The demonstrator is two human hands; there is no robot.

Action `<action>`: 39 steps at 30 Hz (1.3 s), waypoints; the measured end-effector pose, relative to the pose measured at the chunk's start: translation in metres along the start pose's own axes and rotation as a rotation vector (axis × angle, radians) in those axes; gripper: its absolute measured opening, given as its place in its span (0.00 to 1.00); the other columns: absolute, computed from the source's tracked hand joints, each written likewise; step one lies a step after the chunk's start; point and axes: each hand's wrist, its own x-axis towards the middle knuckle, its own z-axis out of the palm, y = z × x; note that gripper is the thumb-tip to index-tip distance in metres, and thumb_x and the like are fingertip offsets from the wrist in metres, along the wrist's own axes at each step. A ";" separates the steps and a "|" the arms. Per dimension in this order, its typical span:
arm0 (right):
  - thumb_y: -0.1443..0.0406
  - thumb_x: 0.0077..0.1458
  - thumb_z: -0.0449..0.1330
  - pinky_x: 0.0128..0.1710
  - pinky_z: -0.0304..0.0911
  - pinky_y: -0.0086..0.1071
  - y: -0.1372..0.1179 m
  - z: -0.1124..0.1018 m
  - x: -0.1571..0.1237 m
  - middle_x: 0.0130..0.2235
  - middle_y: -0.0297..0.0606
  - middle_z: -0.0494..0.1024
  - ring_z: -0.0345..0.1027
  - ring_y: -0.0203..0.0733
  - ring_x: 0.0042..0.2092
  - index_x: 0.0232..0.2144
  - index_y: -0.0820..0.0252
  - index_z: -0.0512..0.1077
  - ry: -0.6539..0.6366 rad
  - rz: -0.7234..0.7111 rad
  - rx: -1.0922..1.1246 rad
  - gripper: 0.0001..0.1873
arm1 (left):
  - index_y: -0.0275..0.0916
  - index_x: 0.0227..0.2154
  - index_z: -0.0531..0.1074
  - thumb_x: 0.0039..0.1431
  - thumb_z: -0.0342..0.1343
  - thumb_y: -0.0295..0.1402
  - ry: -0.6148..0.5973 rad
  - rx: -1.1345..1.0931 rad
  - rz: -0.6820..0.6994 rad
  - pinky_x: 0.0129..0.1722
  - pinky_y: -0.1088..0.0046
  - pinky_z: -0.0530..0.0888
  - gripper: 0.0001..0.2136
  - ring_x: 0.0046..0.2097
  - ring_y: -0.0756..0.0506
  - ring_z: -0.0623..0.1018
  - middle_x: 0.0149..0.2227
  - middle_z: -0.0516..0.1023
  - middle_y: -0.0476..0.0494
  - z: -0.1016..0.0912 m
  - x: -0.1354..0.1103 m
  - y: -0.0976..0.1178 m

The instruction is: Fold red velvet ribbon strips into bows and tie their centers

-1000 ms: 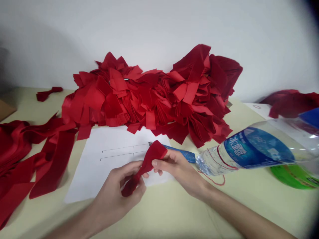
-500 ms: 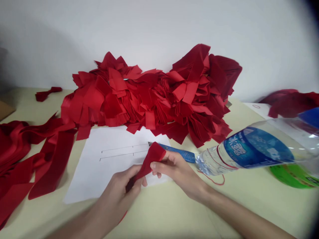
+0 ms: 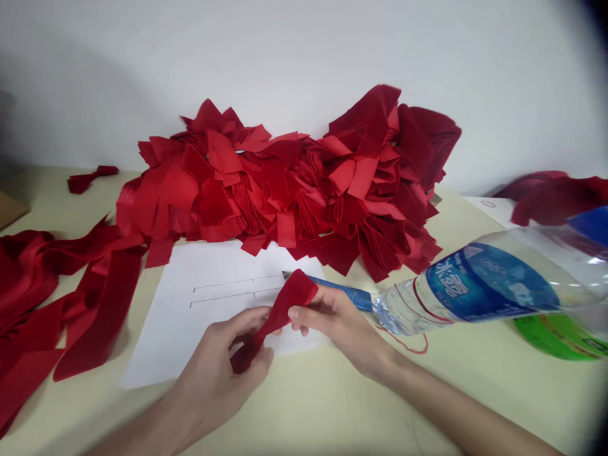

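Between my hands, above the white paper, is a short piece of red velvet-like ribbon (image 3: 291,297), twisted along its length. My right hand (image 3: 335,316) pinches its upper end between thumb and fingers. Around the lower end my left hand (image 3: 228,361) curls loosely, thumb and forefinger somewhat apart and the ribbon running between them into the palm; the hidden fingertips may touch it. Under the work lies a sheet of white paper (image 3: 161,335) with two ruled black lines. A blue box cutter (image 3: 351,296) rests on the paper's right side, partly behind the ribbon.
A large heap of red ribbon pieces (image 3: 266,190) stands against the wall. Long red strips (image 3: 95,323) lie at left. On the right, a water bottle (image 3: 489,278) lies on its side, with red string (image 3: 413,349) and a green tape roll (image 3: 555,332) by it.
My left thumb and forefinger have spread apart and the hand has shifted slightly left, showing more of the ribbon's lower end. My right hand keeps its pinch almost unmoved.
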 end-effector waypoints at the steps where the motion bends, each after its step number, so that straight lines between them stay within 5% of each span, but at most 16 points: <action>1: 0.67 0.51 0.60 0.29 0.58 0.25 0.000 -0.001 0.000 0.26 0.33 0.73 0.61 0.30 0.28 0.28 0.65 0.71 0.014 0.001 0.003 0.04 | 0.41 0.46 0.68 0.53 0.49 0.28 0.006 -0.033 -0.006 0.33 0.76 0.69 0.17 0.33 0.48 0.73 0.32 0.75 0.50 -0.001 0.000 0.001; 7: 0.65 0.50 0.61 0.30 0.59 0.26 0.002 -0.001 -0.002 0.25 0.32 0.71 0.62 0.31 0.28 0.26 0.64 0.70 0.015 0.050 -0.026 0.07 | 0.42 0.44 0.70 0.54 0.47 0.27 0.007 0.105 -0.025 0.25 0.77 0.66 0.15 0.27 0.50 0.71 0.28 0.74 0.53 -0.001 0.003 -0.009; 13: 0.58 0.49 0.62 0.27 0.59 0.27 0.001 -0.006 0.000 0.26 0.32 0.70 0.61 0.31 0.25 0.29 0.63 0.69 0.109 0.111 -0.156 0.13 | 0.44 0.45 0.69 0.53 0.53 0.32 0.006 0.249 0.033 0.35 0.72 0.71 0.15 0.36 0.46 0.75 0.35 0.78 0.50 -0.004 0.001 -0.012; 17: 0.58 0.52 0.60 0.27 0.60 0.27 -0.002 -0.021 0.000 0.27 0.31 0.71 0.62 0.30 0.25 0.29 0.62 0.69 0.279 0.033 -0.182 0.11 | 0.45 0.48 0.68 0.46 0.61 0.38 -0.060 0.123 -0.093 0.48 0.66 0.68 0.22 0.49 0.41 0.72 0.47 0.75 0.46 -0.026 0.011 -0.003; 21: 0.58 0.50 0.61 0.31 0.65 0.28 -0.006 -0.039 0.000 0.29 0.32 0.73 0.65 0.31 0.27 0.32 0.61 0.69 0.382 -0.001 -0.166 0.12 | 0.40 0.37 0.73 0.50 0.58 0.39 -0.104 -0.123 -0.281 0.35 0.68 0.74 0.12 0.36 0.43 0.78 0.34 0.79 0.45 -0.053 0.025 -0.004; 26: 0.58 0.45 0.64 0.35 0.67 0.32 -0.004 -0.049 0.001 0.29 0.35 0.74 0.69 0.37 0.32 0.32 0.61 0.71 0.352 0.015 -0.227 0.14 | 0.42 0.37 0.73 0.45 0.64 0.37 0.099 -0.406 -0.416 0.37 0.74 0.74 0.15 0.37 0.45 0.80 0.37 0.78 0.49 -0.064 0.032 -0.019; 29: 0.58 0.44 0.64 0.32 0.67 0.31 -0.002 -0.049 0.000 0.27 0.33 0.74 0.69 0.35 0.28 0.30 0.61 0.71 0.365 0.011 -0.266 0.13 | 0.43 0.39 0.73 0.45 0.65 0.36 0.155 -0.448 -0.403 0.36 0.76 0.75 0.16 0.34 0.47 0.80 0.32 0.76 0.53 -0.066 0.034 -0.024; 34: 0.59 0.43 0.65 0.29 0.66 0.30 -0.003 -0.048 0.001 0.24 0.34 0.75 0.70 0.36 0.27 0.26 0.62 0.73 0.328 0.049 -0.237 0.12 | 0.38 0.24 0.71 0.44 0.66 0.32 0.156 -0.462 -0.321 0.34 0.80 0.75 0.08 0.29 0.51 0.79 0.21 0.70 0.57 -0.071 0.039 -0.024; 39: 0.60 0.43 0.65 0.31 0.68 0.31 -0.003 -0.051 0.001 0.25 0.34 0.75 0.70 0.36 0.28 0.26 0.62 0.73 0.287 0.050 -0.221 0.10 | 0.38 0.24 0.73 0.45 0.65 0.31 0.093 -0.454 -0.300 0.37 0.77 0.75 0.06 0.31 0.50 0.78 0.25 0.75 0.53 -0.074 0.040 -0.023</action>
